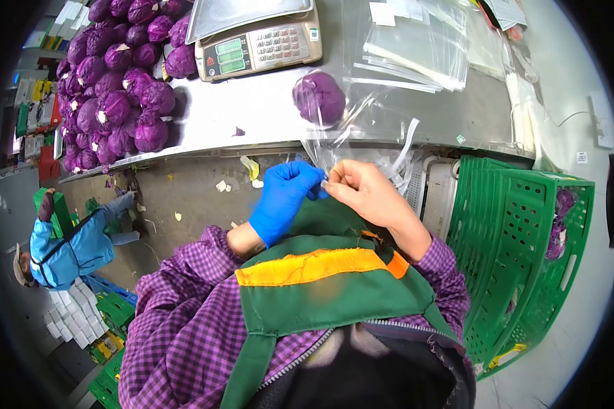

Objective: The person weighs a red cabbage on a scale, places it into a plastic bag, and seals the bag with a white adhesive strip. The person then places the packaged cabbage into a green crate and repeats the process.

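Observation:
A red cabbage [318, 99] in a clear plastic bag [351, 129] lies at the table's front edge, below the scale. The gathered end of the bag runs down over the edge to my hands. My left hand [286, 198], in a blue glove, is closed on the bag's end, its fingers pressed together. Close against it, my bare right hand [365, 191] pinches the same plastic between thumb and fingertips. The exact fold between the fingertips is too small to make out.
Many red cabbages [112, 109] are heaped on the metal table [252, 123] at left. A scale [259, 48] stands behind; flat clear bags [416, 54] lie right. Stacked green crates [505, 252] stand at right. A person in blue [71, 252] carries a green crate at far left.

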`<state>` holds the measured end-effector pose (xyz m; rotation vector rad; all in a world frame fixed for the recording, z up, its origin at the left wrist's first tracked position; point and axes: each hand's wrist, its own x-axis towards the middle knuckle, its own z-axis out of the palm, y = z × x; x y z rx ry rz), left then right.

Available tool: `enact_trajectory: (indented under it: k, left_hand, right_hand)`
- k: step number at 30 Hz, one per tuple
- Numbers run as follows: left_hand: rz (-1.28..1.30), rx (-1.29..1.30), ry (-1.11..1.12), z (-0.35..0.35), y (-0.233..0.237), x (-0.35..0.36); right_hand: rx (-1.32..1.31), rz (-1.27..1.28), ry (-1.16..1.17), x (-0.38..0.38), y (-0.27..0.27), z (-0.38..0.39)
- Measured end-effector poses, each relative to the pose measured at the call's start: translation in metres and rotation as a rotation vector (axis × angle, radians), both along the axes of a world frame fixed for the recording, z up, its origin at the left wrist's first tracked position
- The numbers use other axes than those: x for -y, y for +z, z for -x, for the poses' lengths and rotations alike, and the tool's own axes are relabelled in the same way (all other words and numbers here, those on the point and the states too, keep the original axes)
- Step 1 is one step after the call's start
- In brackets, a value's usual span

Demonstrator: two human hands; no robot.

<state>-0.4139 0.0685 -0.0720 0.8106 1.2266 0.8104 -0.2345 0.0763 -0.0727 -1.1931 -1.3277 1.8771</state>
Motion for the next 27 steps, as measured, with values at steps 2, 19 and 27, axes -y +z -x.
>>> enact_trajectory:
  k: [2, 19, 27]
  left_hand:
    - [0.072, -0.068, 0.020, -0.005, 0.005, 0.000]
    - [-0.941, -0.721, -0.401, 0.033, -0.030, -0.073]
    - [-0.316, -0.147, -0.186, 0.052, -0.079, -0.096]
  right_hand:
    - [-0.119, 0.141, 0.080, 0.004, 0.032, -0.019]
    - [0.417, -0.487, -0.455, -0.024, -0.063, -0.093]
    - [-0.093, -0.085, -0.265, -0.103, -0.103, -0.061]
